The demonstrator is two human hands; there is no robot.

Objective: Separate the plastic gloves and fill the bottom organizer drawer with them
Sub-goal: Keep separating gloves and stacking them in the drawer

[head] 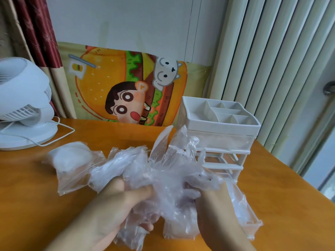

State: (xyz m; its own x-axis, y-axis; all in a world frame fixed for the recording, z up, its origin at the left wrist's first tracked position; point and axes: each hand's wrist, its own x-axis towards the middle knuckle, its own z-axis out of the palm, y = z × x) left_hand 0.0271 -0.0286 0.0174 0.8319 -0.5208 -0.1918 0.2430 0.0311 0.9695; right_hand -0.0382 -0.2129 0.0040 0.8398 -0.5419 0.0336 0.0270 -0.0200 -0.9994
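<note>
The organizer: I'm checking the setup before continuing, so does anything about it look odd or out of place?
Nothing damaged. The organizer stands upright; its bottom drawer is pulled far out toward the person, and both hands grip the bunched gloves.

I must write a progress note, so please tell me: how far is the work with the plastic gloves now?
Done: the clear bottom drawer of the white plastic organizer is pulled out, with some thin film already in it.
In hand: the left hand and right hand both grip a crumpled bunch of transparent plastic gloves above the drawer.
Left: a clear bag on the orange table seems to hold more.
</note>
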